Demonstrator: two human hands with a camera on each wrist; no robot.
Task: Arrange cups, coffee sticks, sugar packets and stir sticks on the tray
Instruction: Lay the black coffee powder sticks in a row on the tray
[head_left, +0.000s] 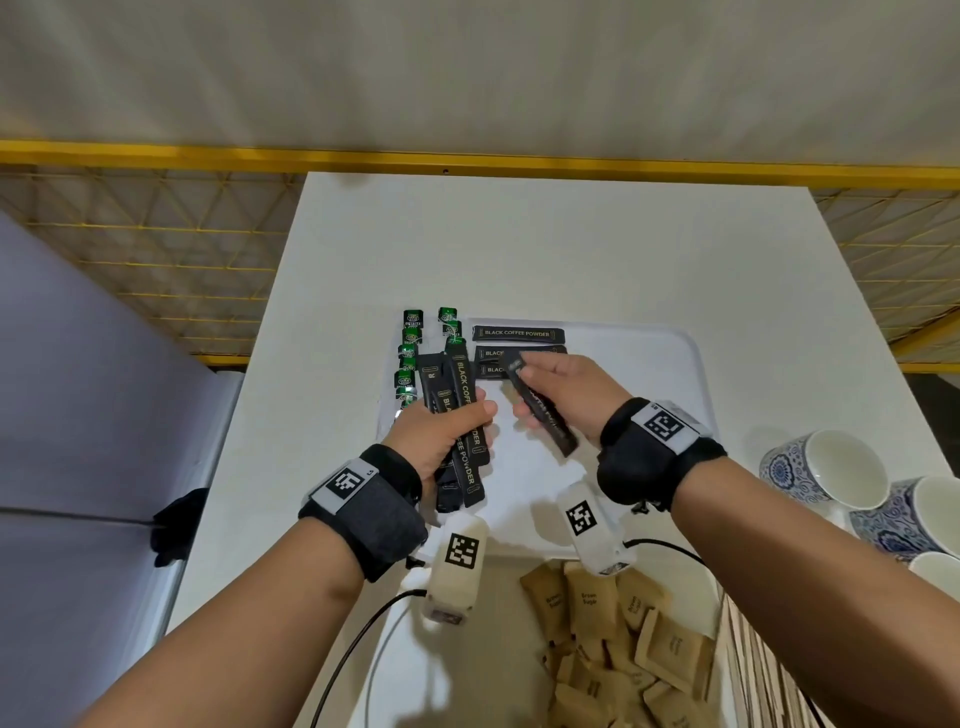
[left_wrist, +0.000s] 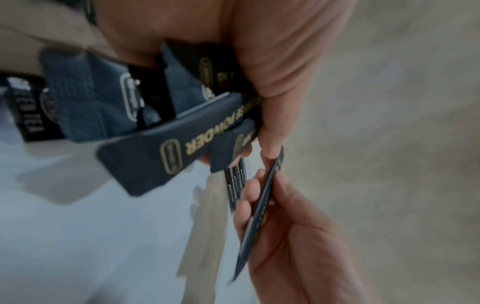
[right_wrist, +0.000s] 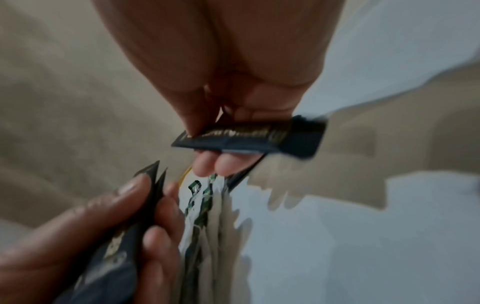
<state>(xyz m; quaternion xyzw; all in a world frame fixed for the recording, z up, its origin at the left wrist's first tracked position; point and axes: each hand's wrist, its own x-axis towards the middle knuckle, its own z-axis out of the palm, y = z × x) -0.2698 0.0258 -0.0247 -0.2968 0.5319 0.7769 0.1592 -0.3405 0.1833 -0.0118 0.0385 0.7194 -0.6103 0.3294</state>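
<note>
A white tabletop (head_left: 597, 249) stands before a pale wall, with yellow wire fencing behind it and a grey surface to the left. Over the clear tray (head_left: 670, 353) on it, the right hand (head_left: 566, 397) pinches a single black coffee stick (head_left: 543, 410) between thumb and curled fingers (right_wrist: 205, 166); the stick slants, its far end up by the fingertips and its near end down toward the wrist. The left hand (head_left: 441, 431) is clenched round a fanned bundle of coffee sticks (head_left: 457, 415), long axes running away from the person. Just beyond the right hand's fingertips, three laid coffee sticks (head_left: 517, 333) lie flat on the tray in a short column, their long axes crosswise, left to right. That is the relation the coming move seems to turn on: the held stick lies askew to that column, so it probably needs turning crosswise and setting down just on the near side of the nearest laid stick, which the right hand partly hides. The right hand is plainly the nearer one; the left serves as the supply. Left of the column, green sachets (head_left: 413, 319) run in two lines along the tray's left end. Nearer the person, brown sugar packets (head_left: 589, 603) are heaped in a white container, pale wooden stir sticks (head_left: 748, 665) lie at its right, and blue-patterned cups (head_left: 821, 467) lie on their sides at the tabletop's right edge, not yet on the tray.
</note>
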